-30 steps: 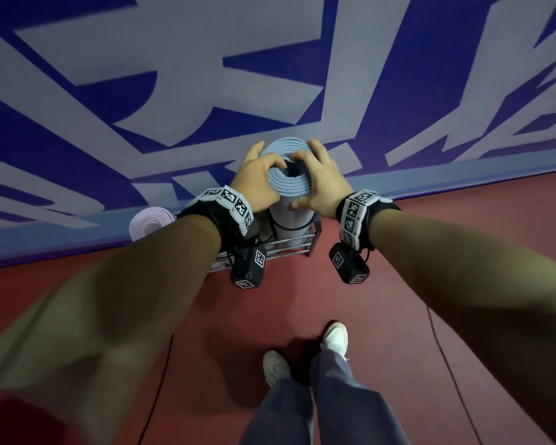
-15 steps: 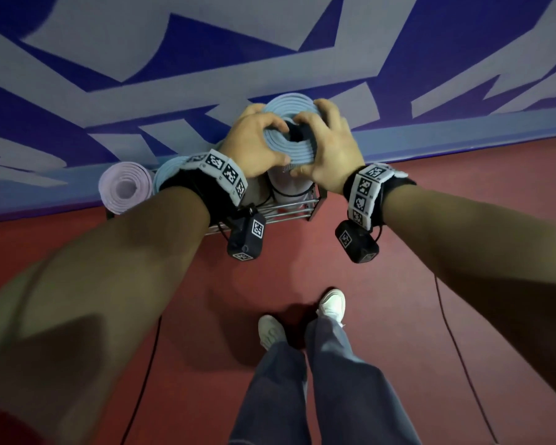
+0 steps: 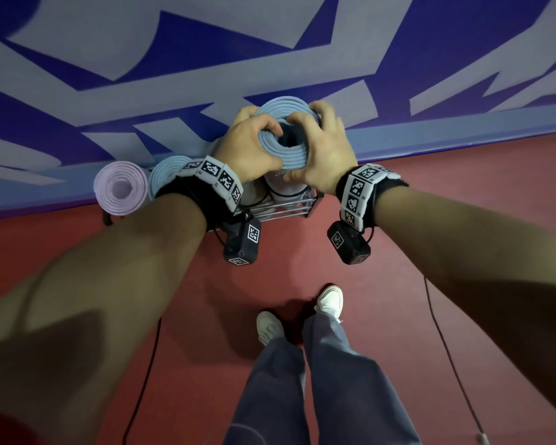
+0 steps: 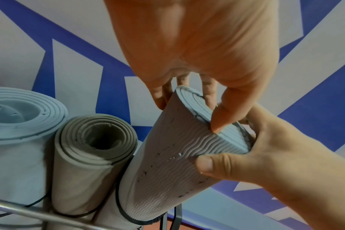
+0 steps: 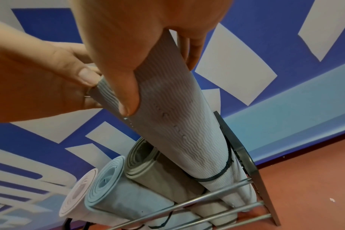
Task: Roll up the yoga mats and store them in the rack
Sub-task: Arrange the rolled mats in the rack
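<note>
Blue rolled yoga mat (image 3: 283, 149) upright in the rack (image 3: 297, 208), pinched at its top by left hand (image 3: 249, 149) and right hand (image 3: 326, 157); lifted nearer than a second ago, likely seating.

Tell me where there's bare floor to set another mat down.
Free: red floor right of the rack, and in front of it toward the shoes. Crowded: inside the rack, rolled mats packed together, both hands on the held mat.

Left hand (image 3: 249, 146) and right hand (image 3: 326, 155) grip the blue mat (image 3: 286, 133).
</note>
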